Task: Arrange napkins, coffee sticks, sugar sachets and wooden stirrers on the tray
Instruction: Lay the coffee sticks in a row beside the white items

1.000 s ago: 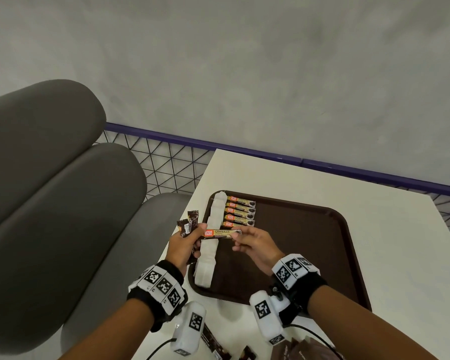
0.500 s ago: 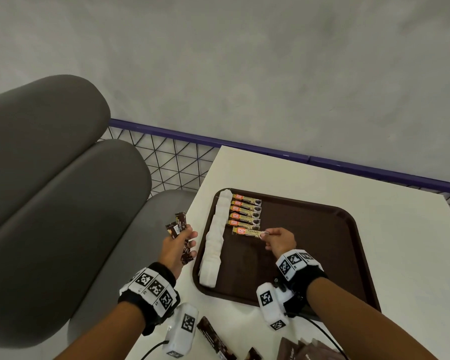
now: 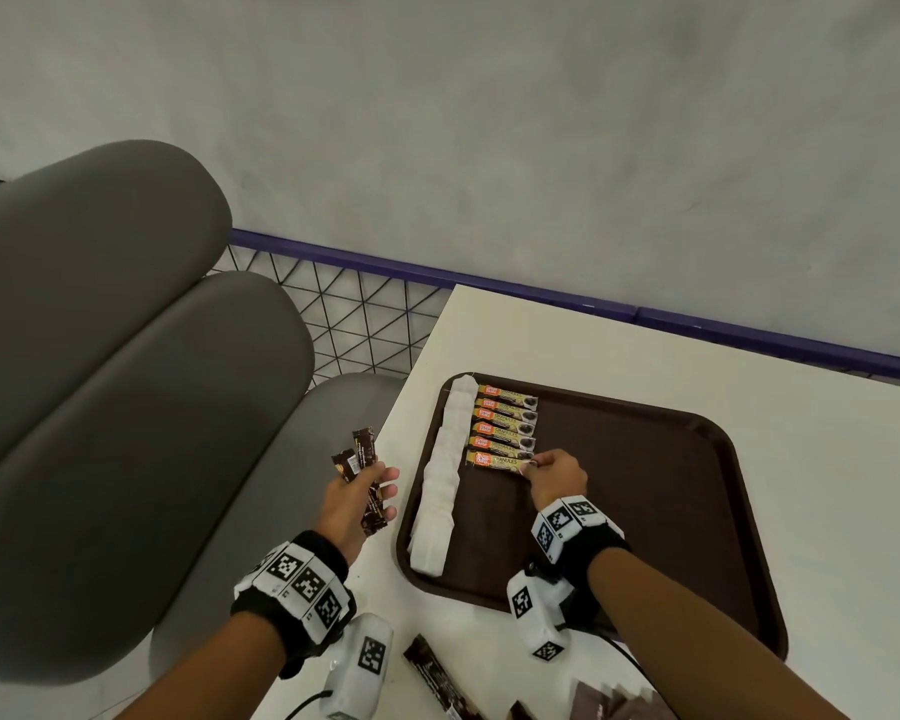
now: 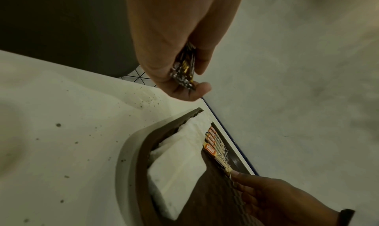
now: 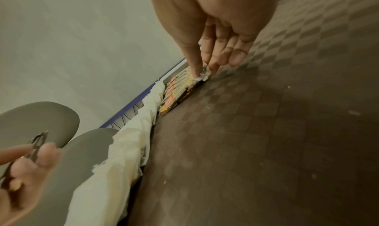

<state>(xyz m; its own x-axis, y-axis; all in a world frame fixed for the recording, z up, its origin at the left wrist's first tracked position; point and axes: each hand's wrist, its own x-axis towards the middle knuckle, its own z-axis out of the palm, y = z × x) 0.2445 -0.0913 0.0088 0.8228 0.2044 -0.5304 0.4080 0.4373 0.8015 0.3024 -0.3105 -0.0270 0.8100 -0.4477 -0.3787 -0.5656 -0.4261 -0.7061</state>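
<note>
A dark brown tray [image 3: 697, 511] lies on the white table. White napkins [image 3: 440, 491] run in a line down its left side. Beside them lie several gold coffee sticks [image 3: 505, 423] in a neat column. My right hand [image 3: 546, 472] pinches the right end of the nearest coffee stick [image 3: 494, 462], which lies flat on the tray [image 5: 266, 132]; thumb and forefinger hold its crimped end [image 5: 202, 76]. My left hand [image 3: 357, 498] hovers left of the tray, past the table edge, gripping a few dark brown sachets [image 3: 357, 457]; the same sachets [image 4: 183, 67] show in the left wrist view.
More dark brown sachets [image 3: 432, 672] and brown packets [image 3: 614, 704] lie on the table [image 3: 645, 356] near its front edge. Grey cushioned seats [image 3: 100, 381] stand to the left, with a wire-mesh rail [image 3: 365, 309] behind. The tray's right half holds nothing.
My right hand took the coffee stick from the left hand and carried it onto the tray, laying it at the bottom of the column. The left hand drew back left with its sachets.
</note>
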